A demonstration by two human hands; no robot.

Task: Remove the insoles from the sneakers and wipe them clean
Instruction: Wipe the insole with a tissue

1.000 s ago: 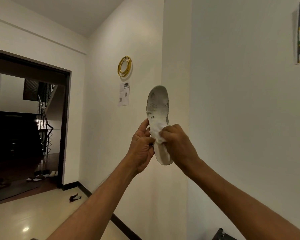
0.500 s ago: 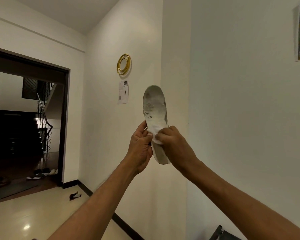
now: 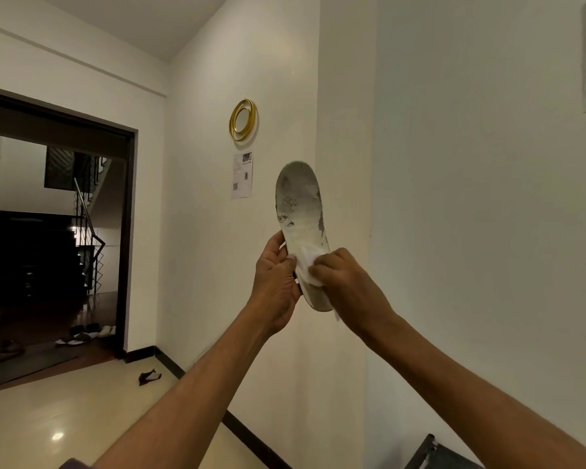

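Note:
I hold a white insole (image 3: 300, 204) upright in front of the wall, toe end up, with grey dirt marks across its upper half. My left hand (image 3: 276, 282) grips its lower left edge, thumb on the front. My right hand (image 3: 347, 286) presses a white wipe (image 3: 307, 265) against the lower middle of the insole. The heel end shows below my fingers. No sneakers are in view.
A white wall corner stands right behind the insole, with a gold ring ornament (image 3: 243, 119) and a paper notice (image 3: 242, 175) on it. A dark doorway (image 3: 55, 231) opens at left. A small dark object (image 3: 149, 376) lies on the tiled floor. A dark frame (image 3: 433, 450) shows at bottom right.
The insole has tilted slightly, its toe end leaning left. My right hand with the wipe stays on the lower middle, shifting only a little.

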